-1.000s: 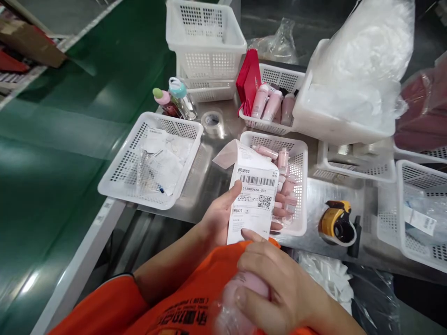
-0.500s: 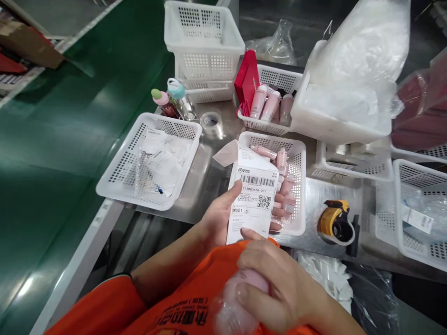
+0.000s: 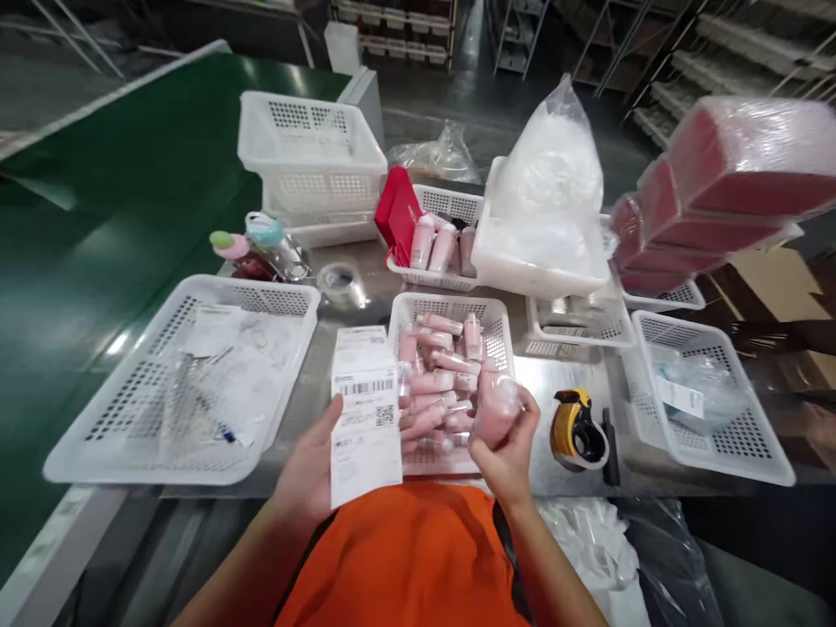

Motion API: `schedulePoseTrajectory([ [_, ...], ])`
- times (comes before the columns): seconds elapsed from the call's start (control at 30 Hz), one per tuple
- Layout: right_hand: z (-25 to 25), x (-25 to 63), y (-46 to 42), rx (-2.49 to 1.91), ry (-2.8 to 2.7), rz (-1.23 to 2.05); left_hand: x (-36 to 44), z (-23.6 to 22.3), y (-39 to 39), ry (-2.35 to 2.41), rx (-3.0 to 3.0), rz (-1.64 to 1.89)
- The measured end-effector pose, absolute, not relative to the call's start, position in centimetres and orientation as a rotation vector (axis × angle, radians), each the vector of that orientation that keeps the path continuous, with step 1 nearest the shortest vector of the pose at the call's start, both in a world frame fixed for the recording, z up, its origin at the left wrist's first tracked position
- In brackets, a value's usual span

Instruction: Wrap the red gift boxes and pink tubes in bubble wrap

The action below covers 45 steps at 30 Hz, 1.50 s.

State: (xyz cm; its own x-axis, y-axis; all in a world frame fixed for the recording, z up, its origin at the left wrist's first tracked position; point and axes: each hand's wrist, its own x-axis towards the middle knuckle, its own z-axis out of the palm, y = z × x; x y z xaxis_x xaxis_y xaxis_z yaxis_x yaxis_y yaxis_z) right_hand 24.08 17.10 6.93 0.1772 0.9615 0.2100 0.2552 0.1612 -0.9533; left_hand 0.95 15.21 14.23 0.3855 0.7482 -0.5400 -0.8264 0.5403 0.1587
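Note:
My left hand [image 3: 309, 461] holds a white printed shipping label [image 3: 366, 435] with a barcode and a QR code, thumb on its front. Its fingers behind the paper are hidden. Closed around a pink bottle [image 3: 495, 414] with a clear rounded end is my right hand [image 3: 515, 448], raised over the right side of a white basket [image 3: 450, 303]. Inside that basket lie several pink tubes [image 3: 431, 383] with clear caps. The label overlaps the basket's left edge.
At left is a white basket [image 3: 75, 461] with papers and plastic. Behind stand stacked baskets [image 3: 313, 157], two drink bottles [image 3: 274, 244], a tape roll [image 3: 340, 280] and a red bag [image 3: 397, 209]. To the right are a yellow tape dispenser [image 3: 573, 427] and pink wrapped packs [image 3: 724, 174].
My right hand has moved forward and up from near my body, carrying the pink bottle to the basket. The label is now beside the basket's left edge. The view has tilted up.

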Motion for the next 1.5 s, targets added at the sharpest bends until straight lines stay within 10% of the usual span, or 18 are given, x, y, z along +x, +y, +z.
schedulePoseTrajectory([
  [0.3,-6.1,25.7,17.4,-1.948,-1.426,0.695,-1.4,11.8,14.3,0.579,-0.132,1.030],
  [1.5,-8.1,27.6,17.7,-1.771,-1.769,0.275,1.8,14.6,15.9,0.803,-0.113,1.076],
])
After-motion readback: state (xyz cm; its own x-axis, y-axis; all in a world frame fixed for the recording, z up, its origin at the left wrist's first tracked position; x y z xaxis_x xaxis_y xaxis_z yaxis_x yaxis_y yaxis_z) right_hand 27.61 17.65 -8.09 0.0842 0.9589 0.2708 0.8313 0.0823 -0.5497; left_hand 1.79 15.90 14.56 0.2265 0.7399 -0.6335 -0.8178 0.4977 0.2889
